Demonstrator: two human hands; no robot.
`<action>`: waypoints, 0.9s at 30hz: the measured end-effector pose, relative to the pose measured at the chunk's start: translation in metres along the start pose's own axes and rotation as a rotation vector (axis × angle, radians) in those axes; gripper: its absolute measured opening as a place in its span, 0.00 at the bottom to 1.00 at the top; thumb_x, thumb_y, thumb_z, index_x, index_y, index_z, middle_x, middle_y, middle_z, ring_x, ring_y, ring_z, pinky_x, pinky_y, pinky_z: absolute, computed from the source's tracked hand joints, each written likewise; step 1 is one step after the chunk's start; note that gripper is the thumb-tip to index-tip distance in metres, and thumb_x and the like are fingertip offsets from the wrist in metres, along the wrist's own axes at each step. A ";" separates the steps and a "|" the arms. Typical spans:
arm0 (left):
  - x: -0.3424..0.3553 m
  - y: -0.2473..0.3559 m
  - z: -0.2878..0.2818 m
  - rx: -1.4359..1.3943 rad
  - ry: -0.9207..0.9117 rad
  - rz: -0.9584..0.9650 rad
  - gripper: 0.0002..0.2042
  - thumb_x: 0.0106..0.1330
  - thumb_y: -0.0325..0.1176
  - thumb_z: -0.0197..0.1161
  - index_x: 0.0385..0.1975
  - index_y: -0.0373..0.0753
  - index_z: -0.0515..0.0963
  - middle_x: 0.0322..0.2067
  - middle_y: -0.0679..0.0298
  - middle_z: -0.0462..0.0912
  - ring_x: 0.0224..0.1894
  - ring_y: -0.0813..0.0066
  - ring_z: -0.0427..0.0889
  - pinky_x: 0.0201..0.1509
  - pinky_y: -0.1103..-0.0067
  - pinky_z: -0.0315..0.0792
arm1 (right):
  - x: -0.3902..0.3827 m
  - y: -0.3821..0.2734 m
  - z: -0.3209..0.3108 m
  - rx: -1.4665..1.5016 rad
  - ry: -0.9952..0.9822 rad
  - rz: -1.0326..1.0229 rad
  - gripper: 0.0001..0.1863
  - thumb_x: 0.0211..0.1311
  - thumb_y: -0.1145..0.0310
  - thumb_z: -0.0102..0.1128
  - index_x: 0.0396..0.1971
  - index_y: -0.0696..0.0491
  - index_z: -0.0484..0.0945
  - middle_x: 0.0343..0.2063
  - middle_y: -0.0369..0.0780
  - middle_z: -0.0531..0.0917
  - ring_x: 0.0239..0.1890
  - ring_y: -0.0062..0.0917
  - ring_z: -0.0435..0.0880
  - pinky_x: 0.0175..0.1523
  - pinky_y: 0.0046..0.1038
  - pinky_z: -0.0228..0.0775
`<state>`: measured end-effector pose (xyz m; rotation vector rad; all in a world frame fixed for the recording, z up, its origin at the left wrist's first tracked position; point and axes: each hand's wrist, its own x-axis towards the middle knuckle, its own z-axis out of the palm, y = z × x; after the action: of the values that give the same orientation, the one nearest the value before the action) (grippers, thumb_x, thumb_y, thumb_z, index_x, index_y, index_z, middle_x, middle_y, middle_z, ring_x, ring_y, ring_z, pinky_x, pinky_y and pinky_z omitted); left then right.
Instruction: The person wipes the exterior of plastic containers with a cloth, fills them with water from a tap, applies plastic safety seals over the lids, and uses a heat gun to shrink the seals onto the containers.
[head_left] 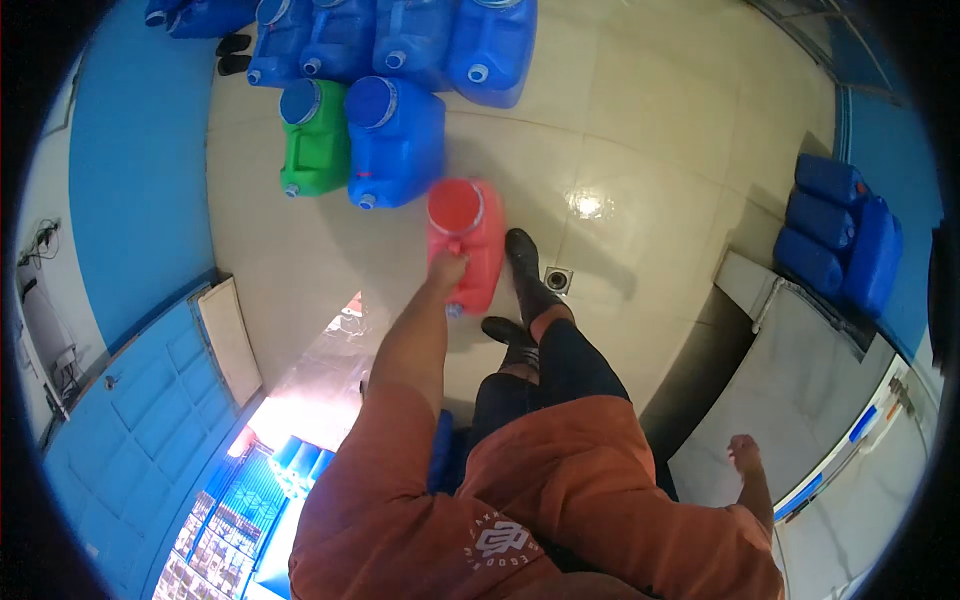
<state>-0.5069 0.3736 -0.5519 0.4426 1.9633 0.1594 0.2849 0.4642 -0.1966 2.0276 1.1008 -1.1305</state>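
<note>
One red jug point(487, 238) in play, and the left hand point(448, 268) has it! Fingers wrapped tight about the handle at the near side, arm stretched straight forward, the round red lid point(455, 207) facing up. Whether the jug's base meets the floor, I cannot tell from up here. It's right beside the forward dark boot point(523, 265), on the person's left, and near a big blue jug point(415, 140) ahead, with a green jug point(325, 150) close against that one's left side. A row of blue jugs point(408, 45) lines up behind the pair.

Over to the right hand point(745, 455)! It's out to the side, well apart from the red jug, showing against the pale counter point(725, 400). Fingers look bent inward, but how far closed, I cannot tell; nor whether it touches the surface. Floor drain point(558, 280), just right of that boot.
</note>
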 end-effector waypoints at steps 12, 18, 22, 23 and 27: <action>-0.073 0.081 -0.070 -0.196 0.227 0.529 0.21 0.66 0.37 0.66 0.55 0.35 0.72 0.47 0.48 0.83 0.50 0.53 0.82 0.54 0.63 0.75 | 0.088 -0.286 0.066 -0.258 -0.092 -0.529 0.14 0.71 0.62 0.57 0.47 0.58 0.79 0.33 0.39 0.84 0.35 0.24 0.83 0.43 0.28 0.75; -0.331 0.003 -0.083 -0.131 0.250 0.344 0.24 0.70 0.42 0.61 0.61 0.36 0.69 0.51 0.54 0.82 0.53 0.58 0.81 0.59 0.66 0.74 | 0.077 -0.467 0.126 -0.010 -0.417 -1.029 0.15 0.72 0.62 0.56 0.50 0.56 0.77 0.37 0.36 0.81 0.40 0.19 0.79 0.46 0.25 0.74; -0.552 -0.042 -0.066 -0.339 0.499 0.162 0.27 0.71 0.46 0.60 0.63 0.36 0.68 0.56 0.51 0.78 0.56 0.53 0.79 0.61 0.64 0.72 | 0.094 -0.519 0.157 -0.354 -0.347 -1.075 0.08 0.72 0.66 0.50 0.34 0.54 0.74 0.29 0.33 0.76 0.31 0.20 0.73 0.37 0.28 0.70; -0.612 -0.047 -0.051 -0.398 0.597 0.154 0.28 0.71 0.46 0.60 0.64 0.36 0.68 0.57 0.51 0.77 0.57 0.54 0.78 0.61 0.65 0.72 | 0.111 -0.535 0.166 -0.726 -0.377 -1.161 0.11 0.69 0.69 0.50 0.24 0.52 0.69 0.22 0.33 0.71 0.27 0.19 0.70 0.34 0.30 0.69; -0.825 -0.071 0.038 -0.453 1.043 0.028 0.27 0.70 0.45 0.63 0.64 0.38 0.69 0.57 0.51 0.76 0.58 0.53 0.76 0.63 0.64 0.70 | 0.138 -0.566 0.256 -2.152 -0.028 -1.883 0.11 0.61 0.68 0.53 0.24 0.53 0.84 0.29 0.48 0.86 0.34 0.41 0.85 0.39 0.44 0.75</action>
<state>-0.1888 -0.0056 0.1125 0.0597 2.8092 0.9912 -0.2641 0.6036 -0.4866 -0.9821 2.2543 0.1451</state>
